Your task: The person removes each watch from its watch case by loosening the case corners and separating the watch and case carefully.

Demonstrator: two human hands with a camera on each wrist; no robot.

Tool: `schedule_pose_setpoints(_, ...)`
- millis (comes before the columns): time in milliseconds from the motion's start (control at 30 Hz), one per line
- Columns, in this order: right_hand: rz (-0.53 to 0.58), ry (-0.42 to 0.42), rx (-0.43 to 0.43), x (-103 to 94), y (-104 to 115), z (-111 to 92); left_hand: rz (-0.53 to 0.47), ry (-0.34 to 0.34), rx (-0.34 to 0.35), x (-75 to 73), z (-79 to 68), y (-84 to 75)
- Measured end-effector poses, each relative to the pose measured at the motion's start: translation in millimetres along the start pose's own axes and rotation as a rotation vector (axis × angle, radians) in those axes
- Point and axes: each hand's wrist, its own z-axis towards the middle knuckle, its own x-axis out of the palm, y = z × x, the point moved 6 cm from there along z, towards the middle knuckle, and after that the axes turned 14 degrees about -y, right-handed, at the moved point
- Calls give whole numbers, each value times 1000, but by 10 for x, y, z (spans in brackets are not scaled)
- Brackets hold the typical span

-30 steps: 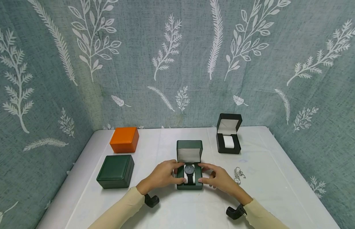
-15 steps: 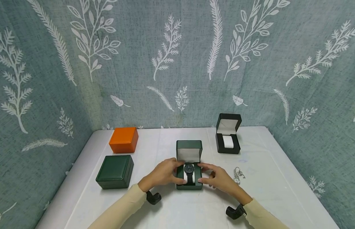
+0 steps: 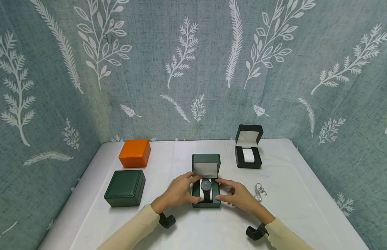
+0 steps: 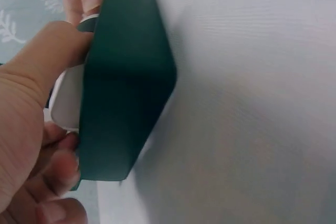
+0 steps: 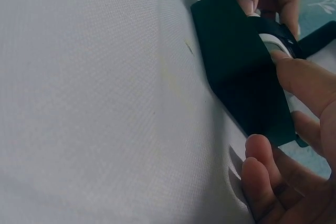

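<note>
An open dark green watch box [image 3: 206, 205] stands in the middle of the table, its lid [image 3: 206, 158] raised at the back. Inside, a black wristwatch [image 3: 206, 186] is wrapped around a white cushion [image 5: 273, 39]. My left hand [image 3: 181, 190] grips the box's left side, thumb at the near inner edge beside the cushion and index finger toward the hinge. From the right, my right hand [image 3: 238, 195] holds the opposite side in the same way. In the right wrist view its thumb touches the cushion's edge, while its lower fingers curl outside the wall.
A closed orange box [image 3: 135, 152] and a closed green box [image 3: 125, 188] stand at the left. At the back right is an open black watch box [image 3: 249, 161] with a white cushion. A silver chain-band watch [image 3: 259, 192] lies beyond my right hand. Patterned curtains border the table.
The left wrist has shifted slightly inward. Both hands stay at the green watch box, and the watch and cushion show hardly any movement.
</note>
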Motion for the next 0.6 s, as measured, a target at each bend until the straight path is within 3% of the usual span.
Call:
schedule_pose_setpoints(333, 9, 3, -10, 4, 1, -10, -111, 2, -20, 35, 4, 20)
schedule_pose_setpoints(600, 6, 1, -21, 3, 9, -13, -209, 25, -92, 76, -4, 64)
